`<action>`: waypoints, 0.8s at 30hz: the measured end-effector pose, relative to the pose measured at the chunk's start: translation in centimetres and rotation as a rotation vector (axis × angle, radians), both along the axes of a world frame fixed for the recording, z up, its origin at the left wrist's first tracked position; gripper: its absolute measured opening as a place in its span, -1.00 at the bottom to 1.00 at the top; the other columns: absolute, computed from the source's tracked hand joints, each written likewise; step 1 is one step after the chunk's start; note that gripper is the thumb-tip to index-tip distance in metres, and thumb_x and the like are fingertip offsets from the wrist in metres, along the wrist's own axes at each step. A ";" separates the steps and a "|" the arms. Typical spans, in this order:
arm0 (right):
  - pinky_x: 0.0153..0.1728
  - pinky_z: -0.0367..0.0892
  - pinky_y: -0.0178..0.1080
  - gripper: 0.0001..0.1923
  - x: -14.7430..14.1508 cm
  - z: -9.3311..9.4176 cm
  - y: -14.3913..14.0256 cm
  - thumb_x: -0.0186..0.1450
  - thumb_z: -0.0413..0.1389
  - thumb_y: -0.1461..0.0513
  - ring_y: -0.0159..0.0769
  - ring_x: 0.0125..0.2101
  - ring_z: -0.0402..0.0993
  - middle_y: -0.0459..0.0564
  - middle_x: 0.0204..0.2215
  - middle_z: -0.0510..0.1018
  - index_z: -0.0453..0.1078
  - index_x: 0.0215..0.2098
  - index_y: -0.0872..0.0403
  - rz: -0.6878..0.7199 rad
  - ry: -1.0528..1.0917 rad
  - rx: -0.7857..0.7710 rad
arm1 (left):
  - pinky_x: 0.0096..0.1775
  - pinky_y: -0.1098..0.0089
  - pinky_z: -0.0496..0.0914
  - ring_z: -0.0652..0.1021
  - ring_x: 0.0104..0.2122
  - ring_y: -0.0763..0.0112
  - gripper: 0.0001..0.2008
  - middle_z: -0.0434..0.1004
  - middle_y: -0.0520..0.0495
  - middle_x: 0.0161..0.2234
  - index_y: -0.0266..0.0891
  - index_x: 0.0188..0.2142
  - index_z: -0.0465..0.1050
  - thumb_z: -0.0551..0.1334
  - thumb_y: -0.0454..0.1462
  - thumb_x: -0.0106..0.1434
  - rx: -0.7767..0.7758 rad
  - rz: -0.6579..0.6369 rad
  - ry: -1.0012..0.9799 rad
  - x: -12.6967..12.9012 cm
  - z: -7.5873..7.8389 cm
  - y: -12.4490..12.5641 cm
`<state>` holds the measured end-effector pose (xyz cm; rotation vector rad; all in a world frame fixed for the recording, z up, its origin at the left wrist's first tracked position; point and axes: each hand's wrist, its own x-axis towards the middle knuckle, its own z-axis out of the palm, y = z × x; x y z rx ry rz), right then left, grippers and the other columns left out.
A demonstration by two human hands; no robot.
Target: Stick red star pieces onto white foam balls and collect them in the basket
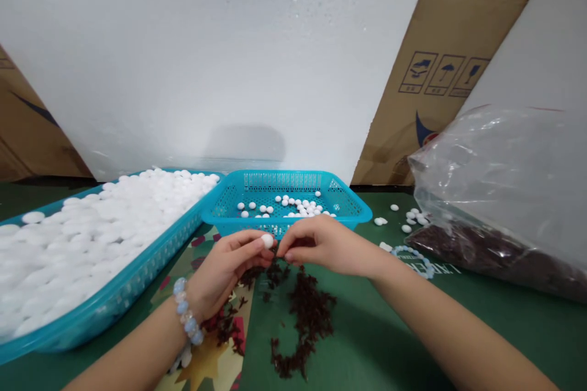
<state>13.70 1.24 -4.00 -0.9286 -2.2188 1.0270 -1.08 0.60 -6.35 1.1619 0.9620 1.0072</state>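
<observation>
My left hand [227, 269] pinches a small white bead [267, 240] between thumb and forefinger, just in front of the small blue basket [353, 211]. My right hand [323, 244] is right beside it, fingertips closed near the bead, apparently on a tiny dark piece that I cannot make out. Below both hands lies a scatter of dark reddish-brown pieces [309, 311] on the green mat. The small basket holds several white beads [293, 204]. A bead bracelet [187, 317] circles my left wrist.
A large blue basket [137, 272] full of white beads sits at the left. A clear plastic bag [499, 195] with dark pieces lies at the right. Loose white beads [406, 220] and another bracelet [415, 256] lie on the mat. White boards and cardboard stand behind.
</observation>
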 end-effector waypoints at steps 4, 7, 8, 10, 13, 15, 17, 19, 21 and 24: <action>-0.57 0.17 -0.43 -0.85 -0.1 0.0 0.0 -0.01 -0.07 0.46 -0.56 -0.61 0.23 -0.19 -0.66 0.27 0.25 -0.57 0.14 -0.024 0.148 -0.029 | -0.53 0.60 0.22 0.35 -0.60 0.61 -0.84 0.40 0.05 -0.60 -0.31 -0.47 0.33 0.20 -0.38 -0.16 -0.013 -0.006 0.014 0.1 0.2 -0.2; -0.57 0.17 -0.43 -0.84 -0.4 -0.1 0.0 -0.04 -0.08 0.48 -0.57 -0.62 0.22 -0.19 -0.65 0.26 0.23 -0.60 0.14 -0.039 0.223 -0.032 | -0.55 0.57 0.22 0.36 -0.62 0.59 -0.81 0.39 0.08 -0.63 -0.28 -0.46 0.31 0.20 -0.39 -0.17 0.003 -0.005 0.007 0.0 0.4 -0.3; -0.58 0.16 -0.43 -0.83 -0.5 -0.2 -0.1 -0.05 -0.07 0.48 -0.57 -0.62 0.22 -0.19 -0.64 0.25 0.23 -0.60 0.14 -0.041 0.242 -0.034 | -0.55 0.57 0.22 0.36 -0.62 0.58 -0.83 0.39 0.08 -0.64 -0.28 -0.48 0.31 0.20 -0.39 -0.18 0.015 -0.004 0.004 0.0 0.5 -0.4; -0.58 0.16 -0.42 -0.84 -0.6 -0.2 -0.2 -0.06 -0.07 0.48 -0.57 -0.62 0.22 -0.19 -0.64 0.25 0.23 -0.61 0.14 -0.036 0.279 -0.046 | -0.56 0.58 0.21 0.35 -0.62 0.59 -0.88 0.38 0.08 -0.65 -0.29 -0.55 0.31 0.21 -0.38 -0.18 0.043 0.000 -0.001 -0.1 0.8 -0.5; -0.59 0.14 -0.43 -0.87 -0.8 -0.2 -0.4 -0.05 -0.06 0.45 -0.57 -0.62 0.21 -0.19 -0.64 0.26 0.22 -0.60 0.13 -0.021 0.326 -0.088 | -0.56 0.59 0.20 0.34 -0.63 0.61 -0.91 0.36 0.11 -0.67 -0.28 -0.59 0.31 0.21 -0.36 -0.18 0.080 0.014 -0.010 -0.2 1.1 -0.6; -0.60 0.12 -0.43 -0.88 -0.9 -0.3 -0.5 -0.05 -0.06 0.44 -0.57 -0.62 0.21 -0.19 -0.65 0.26 0.20 -0.61 0.13 -0.014 0.351 -0.129 | -0.56 0.60 0.19 0.34 -0.63 0.62 -0.92 0.35 0.12 -0.68 -0.27 -0.62 0.30 0.21 -0.36 -0.18 0.092 0.023 -0.015 -0.3 1.1 -0.6; -0.60 0.12 -0.42 -0.89 -1.0 -0.4 -0.5 -0.04 -0.06 0.44 -0.57 -0.62 0.21 -0.20 -0.66 0.26 0.18 -0.61 0.13 -0.004 0.365 -0.170 | -0.56 0.60 0.19 0.34 -0.62 0.62 -0.92 0.35 0.12 -0.68 -0.28 -0.63 0.29 0.21 -0.36 -0.19 0.095 0.024 -0.014 -0.3 1.1 -0.6; -0.59 0.11 -0.42 -0.88 -1.0 -0.5 -0.5 -0.05 -0.05 0.45 -0.58 -0.62 0.20 -0.20 -0.66 0.26 0.18 -0.62 0.14 0.009 0.368 -0.209 | -0.56 0.60 0.19 0.34 -0.63 0.62 -0.92 0.35 0.11 -0.69 -0.29 -0.65 0.28 0.21 -0.38 -0.19 0.091 0.022 -0.007 -0.4 0.9 -0.6; -0.59 0.11 -0.43 -0.88 -0.9 -0.5 -0.4 -0.05 -0.04 0.45 -0.60 -0.64 0.19 -0.22 -0.67 0.25 0.17 -0.63 0.14 0.017 0.365 -0.244 | -0.56 0.60 0.19 0.33 -0.64 0.62 -0.91 0.34 0.11 -0.70 -0.30 -0.66 0.27 0.21 -0.38 -0.19 0.081 0.015 0.001 -0.3 0.6 -0.6; -0.56 0.14 -0.44 -0.87 -0.6 -0.6 -0.1 -0.04 -0.04 0.46 -0.62 -0.63 0.20 -0.23 -0.66 0.23 0.15 -0.63 0.15 0.024 0.351 -0.298 | -0.57 0.60 0.20 0.34 -0.65 0.63 -0.90 0.33 0.12 -0.70 -0.31 -0.66 0.24 0.20 -0.39 -0.17 0.056 -0.007 0.007 0.0 0.2 -0.6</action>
